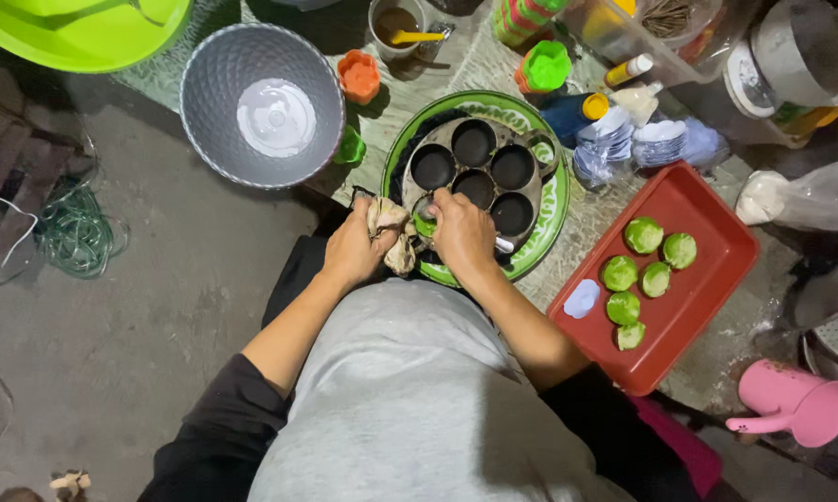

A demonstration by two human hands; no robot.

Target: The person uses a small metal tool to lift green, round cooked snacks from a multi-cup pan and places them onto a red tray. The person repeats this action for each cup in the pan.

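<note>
Seen from above, a person in a grey shirt bends over a black cast-iron pan with round cups (479, 172), which sits on a green patterned tray (554, 200) at the near edge of a cluttered work surface. The left hand (349, 246) is closed around a crumpled beige cloth (391, 232) at the pan's near rim. The right hand (461, 232) is curled over the nearest cup, fingers pinched at a small green cake (425, 225); how firmly it is gripped cannot be told.

Just right of the tray, a red rectangular tray (717, 270) carries six round green cakes (644, 274) and one pale paper liner (582, 299). More liners are stacked (624, 139) behind it. A grey plastic basin (261, 107) stands to the left of the pan, with an orange mould (359, 76) between. A pink plastic jug (796, 402) lies at the far right.
</note>
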